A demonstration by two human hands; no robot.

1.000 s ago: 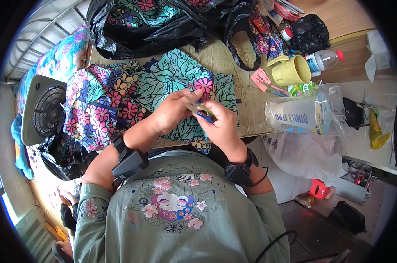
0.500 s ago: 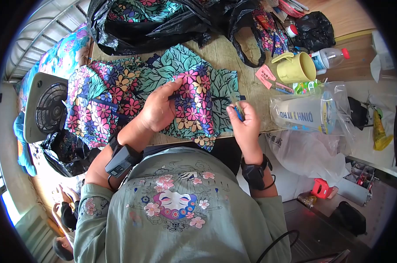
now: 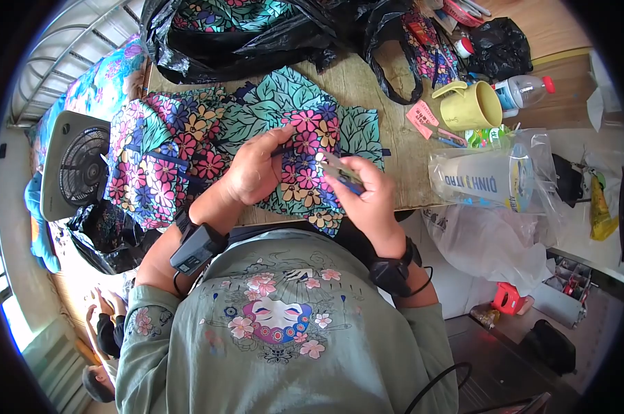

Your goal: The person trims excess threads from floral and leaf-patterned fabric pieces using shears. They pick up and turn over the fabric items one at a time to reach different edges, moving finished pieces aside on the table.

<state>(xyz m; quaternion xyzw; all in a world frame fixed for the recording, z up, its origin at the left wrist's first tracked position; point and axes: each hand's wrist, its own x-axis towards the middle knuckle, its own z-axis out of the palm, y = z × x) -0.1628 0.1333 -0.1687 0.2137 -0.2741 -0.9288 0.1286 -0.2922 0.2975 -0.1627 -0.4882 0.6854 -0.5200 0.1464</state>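
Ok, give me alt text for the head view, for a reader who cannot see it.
A person's left hand grips a floral cloth on a wooden table while the right hand holds a small blue-handled tool over it. A yellow mug, a bottle and a fan are nearby.

Only one camera is on me, worn on my head; it faces forward and steeply down over my chest; my shirt point(image 3: 277, 359) fills the lower frame, the desk point(image 3: 398, 155) the upper; it sits near, with my left hand point(image 3: 253, 172) and right hand point(image 3: 364, 192) at the floral cloth point(image 3: 302, 172) in the centre; a dark ring rims the wide view.
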